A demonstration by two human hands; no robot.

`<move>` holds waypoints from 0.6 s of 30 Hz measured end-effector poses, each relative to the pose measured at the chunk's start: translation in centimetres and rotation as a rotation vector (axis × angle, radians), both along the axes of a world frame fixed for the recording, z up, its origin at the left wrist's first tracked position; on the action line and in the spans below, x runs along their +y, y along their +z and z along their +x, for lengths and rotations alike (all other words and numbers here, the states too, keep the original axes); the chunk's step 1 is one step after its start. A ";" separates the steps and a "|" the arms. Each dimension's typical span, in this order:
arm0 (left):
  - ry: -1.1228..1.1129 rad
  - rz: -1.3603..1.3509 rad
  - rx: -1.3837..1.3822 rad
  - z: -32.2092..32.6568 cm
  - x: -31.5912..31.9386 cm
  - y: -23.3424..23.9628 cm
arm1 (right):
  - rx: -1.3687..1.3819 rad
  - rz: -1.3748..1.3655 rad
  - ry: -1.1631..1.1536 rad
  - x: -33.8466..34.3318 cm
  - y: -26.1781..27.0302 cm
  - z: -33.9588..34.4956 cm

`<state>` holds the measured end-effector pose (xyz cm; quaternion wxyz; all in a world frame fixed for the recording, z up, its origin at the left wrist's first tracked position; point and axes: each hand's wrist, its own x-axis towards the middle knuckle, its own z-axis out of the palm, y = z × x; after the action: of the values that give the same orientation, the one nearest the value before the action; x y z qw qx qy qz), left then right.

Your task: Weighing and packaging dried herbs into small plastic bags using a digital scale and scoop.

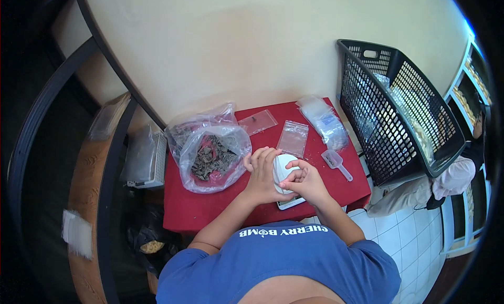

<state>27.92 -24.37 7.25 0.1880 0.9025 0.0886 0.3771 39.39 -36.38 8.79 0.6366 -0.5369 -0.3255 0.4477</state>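
Note:
Both of my hands meet over a white kitchen scale (287, 160) on a red cloth-covered table (189, 215). My left hand (263, 178) grips a clear plastic bag (277, 172) at the left side of the scale. Its contents are hidden by my fingers. With curled fingers, my right hand (305, 182) touches the bag's edge from the right. Left of my hands an open clear plastic bag (240, 162) holds many small dark ridged curved pieces (214, 156). A translucent scoop (334, 161) with some dark bits in it lies to the right.
Flat zip bags (293, 136) lie behind the scale, with a stack of clear bags (323, 120) at the back right. A flat bag with a dark piece (258, 122) lies back left. A tall black perforated crate (378, 118) stands right; a person (453, 178) is beyond it.

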 end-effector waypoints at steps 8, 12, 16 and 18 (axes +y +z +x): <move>-0.001 -0.065 -0.160 1.9 -1.7 0.2 | 0.737 0.096 0.355 0.1 -3.5 2.6; 0.068 0.026 -0.141 2.5 -3.0 1.3 | 0.883 0.090 0.445 -0.3 -3.8 3.5; 0.135 0.027 -0.125 3.1 -3.7 0.5 | 0.655 0.160 0.406 -0.9 -2.7 4.6; 0.173 0.024 -0.104 3.4 -4.1 0.4 | 0.525 0.193 0.374 -1.5 -1.9 5.2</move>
<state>31.27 -28.49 7.67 0.1483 0.8729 0.1516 0.4394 44.62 -37.85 6.87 0.6532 -0.2717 -0.2842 0.6470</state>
